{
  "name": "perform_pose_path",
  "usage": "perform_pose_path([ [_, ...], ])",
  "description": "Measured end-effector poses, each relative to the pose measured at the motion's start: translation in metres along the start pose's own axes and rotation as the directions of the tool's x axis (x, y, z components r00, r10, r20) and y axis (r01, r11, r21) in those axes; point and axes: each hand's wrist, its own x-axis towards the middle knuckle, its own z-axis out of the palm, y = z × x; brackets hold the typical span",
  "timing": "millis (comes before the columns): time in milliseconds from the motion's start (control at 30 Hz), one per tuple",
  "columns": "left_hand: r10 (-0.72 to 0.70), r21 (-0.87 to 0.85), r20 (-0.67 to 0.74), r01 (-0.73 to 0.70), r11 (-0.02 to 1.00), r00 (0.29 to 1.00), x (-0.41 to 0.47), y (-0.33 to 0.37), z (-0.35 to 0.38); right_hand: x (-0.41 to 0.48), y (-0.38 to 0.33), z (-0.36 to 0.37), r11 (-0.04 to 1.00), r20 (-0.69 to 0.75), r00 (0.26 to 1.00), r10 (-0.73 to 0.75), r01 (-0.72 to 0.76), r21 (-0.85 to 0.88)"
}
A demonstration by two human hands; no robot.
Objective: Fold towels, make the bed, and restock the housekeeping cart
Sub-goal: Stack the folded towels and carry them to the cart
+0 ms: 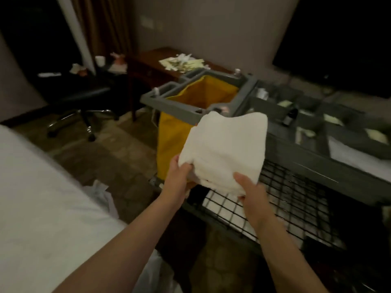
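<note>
Head view: left hand (179, 174) and right hand (251, 193) grip a folded towel (226, 149) by its near edge, above the cart (349, 178). Its unsupported far end may droop and unfold, or snag the bag (175, 140) frame.

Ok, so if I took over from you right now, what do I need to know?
Left hand grips the folded white towels at their near left edge; right hand holds the near right corner, thumb on top.
Towels are in the air, over the cart's black wire rack, beside the yellow laundry bag.
Done: these towels are folded.
Left: set them in the cart. The bed is at your left; only a white corner shows, so check it.
</note>
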Motion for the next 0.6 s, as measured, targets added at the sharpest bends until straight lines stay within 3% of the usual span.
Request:
perform_pose_path([
  [167,-0.264,0.1,0.038,0.259,0.961,0.964,0.03,-0.08,0.043,0.034,0.048,-0.083,0.972,-0.178,0.976,0.126,-0.157,-0.175],
  [267,-0.432,0.356,0.012,0.4,0.845,0.902,0.044,-0.124,0.036,0.047,0.086,-0.117,0.839,-0.216,0.945,0.246,-0.319,-0.441],
  [400,-0.427,0.494,-0.114,0.424,0.759,0.897,0.064,-0.144,0.033,0.062,0.101,-0.128,0.783,-0.192,0.95,0.246,-0.312,-0.538],
  [500,-0.368,0.492,-0.109,0.372,0.787,0.924,0.073,-0.146,0.03,0.077,0.104,-0.12,0.81,-0.157,0.964,0.214,-0.265,-0.523],
  [600,-0.276,0.405,-0.227,0.349,0.845,0.934,0.076,-0.146,0.017,0.089,0.102,-0.107,0.852,-0.124,0.976,0.18,-0.218,-0.476],
])
